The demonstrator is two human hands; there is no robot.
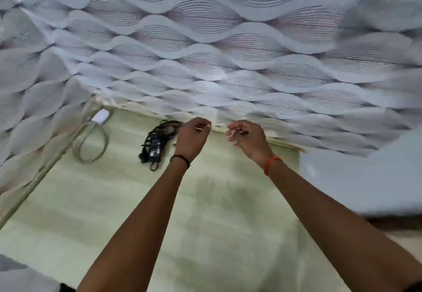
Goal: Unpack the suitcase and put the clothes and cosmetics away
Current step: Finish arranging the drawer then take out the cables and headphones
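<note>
The largest surface in view is the wall (205,47), covered in grey wave-patterned paper that fills the upper half of the frame. Below it lies a pale green surface (114,200), most likely the floor, bounded by a cream skirting strip (285,143) where it meets the wall. A blurred grey-white mass (365,182) intrudes at the right edge; its identity cannot be determined.

No suitcase, clothing or cosmetics appear in the frame. Their location cannot be stated from this view.

On the green surface near the wall lies a black power adapter with its coiled cable (157,141). Further left, a small white charger block (100,116) sits close to the corner, and a grey looped cord (91,143) trails from it. Both are probably kept near the wall for access to an outlet, though no outlet is visible.

Both arms extend forward toward the skirting line. The left hand (193,137) has its fingers curled, with thumb and forefinger pinching a small pale item (203,128). The right hand (247,138) is likewise curled, its fingertips pinching a similar small white item (233,132). Motion blur prevents identification; the two may be ends of a single thin piece. The paired pinch suggests fine handling.
</note>
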